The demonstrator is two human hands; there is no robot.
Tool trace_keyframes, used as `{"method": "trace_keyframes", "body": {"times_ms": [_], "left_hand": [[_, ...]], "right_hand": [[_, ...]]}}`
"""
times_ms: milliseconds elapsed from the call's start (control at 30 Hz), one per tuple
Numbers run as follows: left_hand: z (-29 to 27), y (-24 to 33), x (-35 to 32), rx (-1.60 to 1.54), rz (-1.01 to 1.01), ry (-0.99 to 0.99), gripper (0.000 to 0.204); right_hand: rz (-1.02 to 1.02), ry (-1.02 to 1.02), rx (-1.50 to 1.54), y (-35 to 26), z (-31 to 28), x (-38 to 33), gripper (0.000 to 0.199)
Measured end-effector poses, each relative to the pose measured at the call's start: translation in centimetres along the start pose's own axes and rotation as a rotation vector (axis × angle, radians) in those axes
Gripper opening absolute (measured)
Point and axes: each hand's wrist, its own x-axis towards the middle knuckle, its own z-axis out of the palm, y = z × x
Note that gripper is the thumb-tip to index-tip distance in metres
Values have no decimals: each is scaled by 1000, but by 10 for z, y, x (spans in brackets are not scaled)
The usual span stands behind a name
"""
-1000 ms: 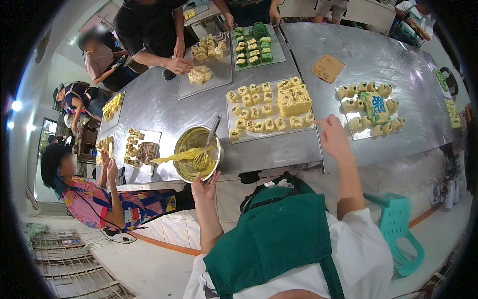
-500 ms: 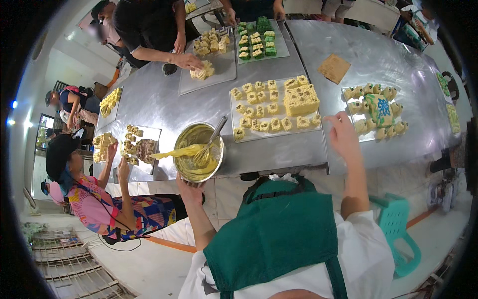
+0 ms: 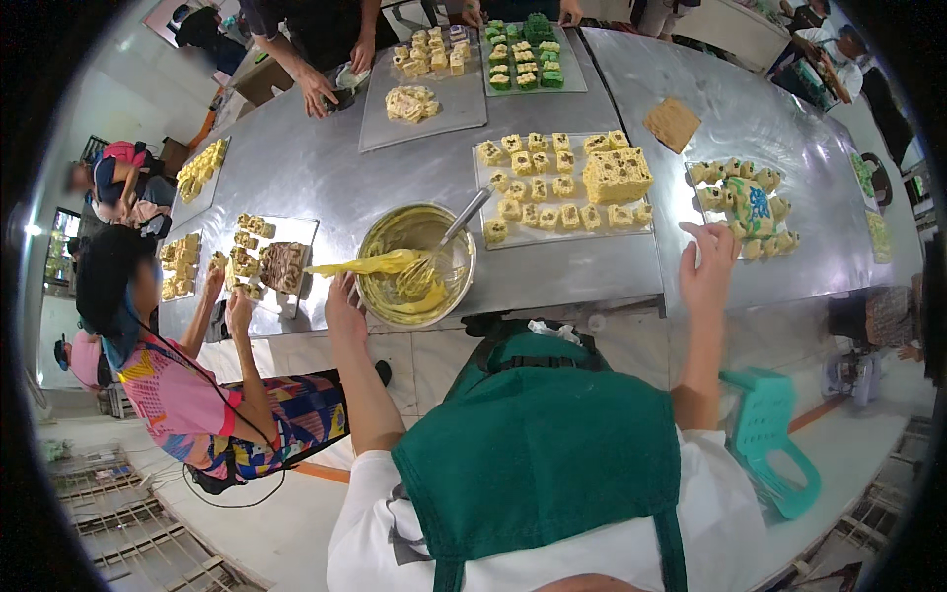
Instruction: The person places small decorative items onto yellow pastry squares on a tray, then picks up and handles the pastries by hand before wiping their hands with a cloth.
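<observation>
A metal mixing bowl (image 3: 470, 281) stands at the table's near edge, smeared inside with yellow cream. A wire whisk (image 3: 464, 217) leans in it with its handle over the far right rim. A cream-coated yellow piece (image 3: 360, 265), perhaps a piping bag or spatula, lies across the bowl and juts past its left rim. Against or just beside the bowl's left side is my left hand (image 3: 345, 314), fingers apart, gripping nothing. My right hand (image 3: 707, 264) hovers at the near edge by the tray with the blue-and-green decorated cake (image 3: 752, 212); its fingers are loosely spread, holding nothing.
A clear tray (image 3: 552, 238) carries a yellow block cake (image 3: 618, 176) and several small cakes. A brown square board (image 3: 671, 123) lies behind. At left a co-worker (image 3: 197, 375) handles small cakes; another person's hand (image 3: 316, 91) is across the table. A green plastic chair (image 3: 764, 424) stands right.
My left hand has moved from beneath the bowl up to its left side. My right hand has shifted slightly right. Across the table, the person's hand has left the pale cream-covered pile.
</observation>
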Motion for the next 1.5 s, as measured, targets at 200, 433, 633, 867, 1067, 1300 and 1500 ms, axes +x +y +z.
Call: {"method": "trace_keyframes", "body": {"times_ms": [200, 433, 633, 867, 1067, 1300, 1500], "left_hand": [[-7, 13, 15, 101, 63, -173, 49], [6, 21, 11, 353, 307, -225, 36], [2, 10, 13, 564, 676, -167, 25], [-11, -4, 21, 433, 710, -129, 22], [-7, -2, 18, 383, 682, -119, 20], [30, 32, -6, 527, 835, -179, 20], [43, 57, -4, 464, 887, -270, 18]], "right_hand": [[202, -71, 401, -57, 47, 6, 39], [718, -602, 1199, -151, 137, 23, 65], [821, -743, 1345, -193, 165, 19, 59], [897, -426, 1324, -227, 174, 14, 53], [1007, -506, 1380, -235, 178, 32, 42], [757, -576, 1357, -239, 156, 29, 25], [611, -449, 1407, -240, 126, 28, 24]]}}
